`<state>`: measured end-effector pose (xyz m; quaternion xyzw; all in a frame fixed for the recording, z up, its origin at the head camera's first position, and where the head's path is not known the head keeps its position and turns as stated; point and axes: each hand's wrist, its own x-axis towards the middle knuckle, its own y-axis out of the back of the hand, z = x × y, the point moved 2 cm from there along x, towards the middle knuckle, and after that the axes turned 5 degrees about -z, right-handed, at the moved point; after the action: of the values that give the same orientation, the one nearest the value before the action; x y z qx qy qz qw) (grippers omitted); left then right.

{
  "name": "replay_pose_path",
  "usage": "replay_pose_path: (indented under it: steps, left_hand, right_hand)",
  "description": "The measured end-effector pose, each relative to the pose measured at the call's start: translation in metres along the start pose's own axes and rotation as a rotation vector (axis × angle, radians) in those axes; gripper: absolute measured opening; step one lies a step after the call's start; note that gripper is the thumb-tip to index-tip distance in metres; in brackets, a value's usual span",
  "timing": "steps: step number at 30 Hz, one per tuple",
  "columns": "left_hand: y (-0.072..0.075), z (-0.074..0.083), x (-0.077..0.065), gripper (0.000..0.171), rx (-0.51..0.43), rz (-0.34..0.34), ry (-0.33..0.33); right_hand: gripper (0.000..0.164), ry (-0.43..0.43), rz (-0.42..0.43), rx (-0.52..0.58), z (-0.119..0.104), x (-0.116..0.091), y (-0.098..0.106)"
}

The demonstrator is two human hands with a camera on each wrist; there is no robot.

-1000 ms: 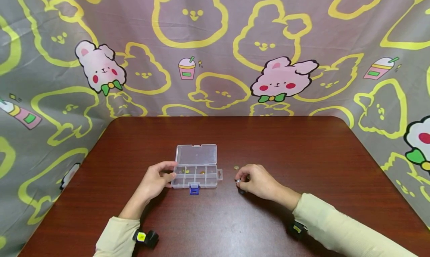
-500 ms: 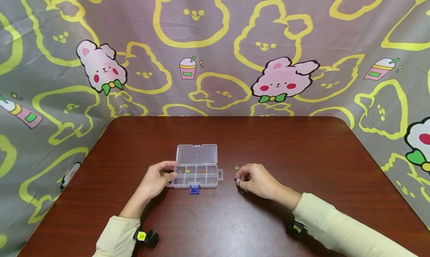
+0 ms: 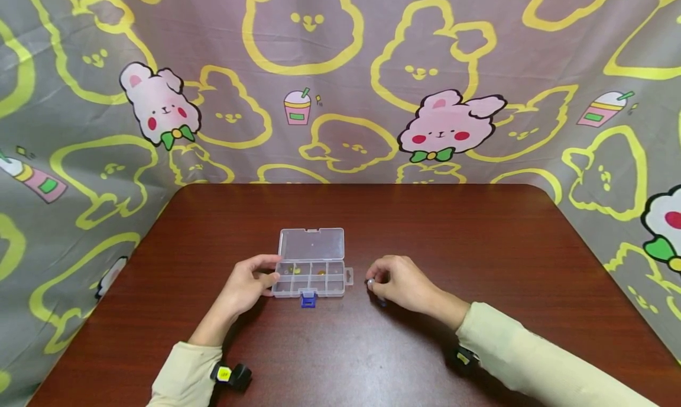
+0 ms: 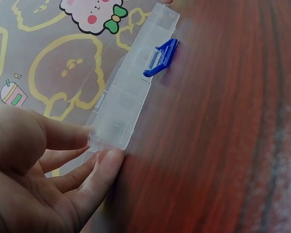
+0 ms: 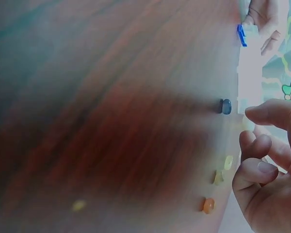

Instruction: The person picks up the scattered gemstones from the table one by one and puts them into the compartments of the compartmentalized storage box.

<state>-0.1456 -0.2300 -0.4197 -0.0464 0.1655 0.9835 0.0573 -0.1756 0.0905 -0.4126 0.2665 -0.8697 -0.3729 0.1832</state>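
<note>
The clear plastic box (image 3: 301, 284) was rested on the brown table (image 3: 319, 359), with its lid (image 3: 311, 244) laid open at its far side and its blue latch (image 3: 308, 301) placed at its near edge. The box's left end was gripped by the left hand (image 3: 246, 288), its thumb and fingers curved around that end. In the box's far row, a yellow piece (image 3: 297, 271) was held in the second compartment from the left and an orange piece (image 3: 321, 273) in the third. Near the box's right end, a small pale piece (image 3: 370, 282) was pinched between the thumb and index finger of the right hand (image 3: 404, 286) (its exact shape could not be made out). Also to the right of the box, a dark blue piece (image 5: 225, 107) and, farther from it, a second orange piece (image 5: 208, 206) were seen on the table. Behind the box, a curtain (image 3: 340, 93) patterned with rabbit heads was hung.
</note>
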Motion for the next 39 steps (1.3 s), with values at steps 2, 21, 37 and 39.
replay_pose_path:
  steps: [2, 21, 37, 39]
  left_hand:
    - [0.0, 0.0, 0.0, 0.037, -0.002, 0.001, 0.0]
    - [0.0, 0.0, 0.001, 0.036, 0.006, 0.006, 0.006]
    - [-0.001, 0.0, 0.001, 0.036, -0.001, 0.006, -0.004]
    - [-0.001, 0.0, 0.001, 0.036, -0.002, 0.006, -0.006]
  right_hand:
    - [0.009, 0.002, 0.003, 0.005, -0.002, 0.002, 0.0]
    - [0.005, 0.044, 0.054, -0.001, -0.018, 0.024, -0.003]
    - [0.006, 0.052, 0.06, -0.007, -0.027, 0.04, -0.007]
    - [0.006, 0.049, 0.059, -0.007, -0.028, 0.043, -0.008]
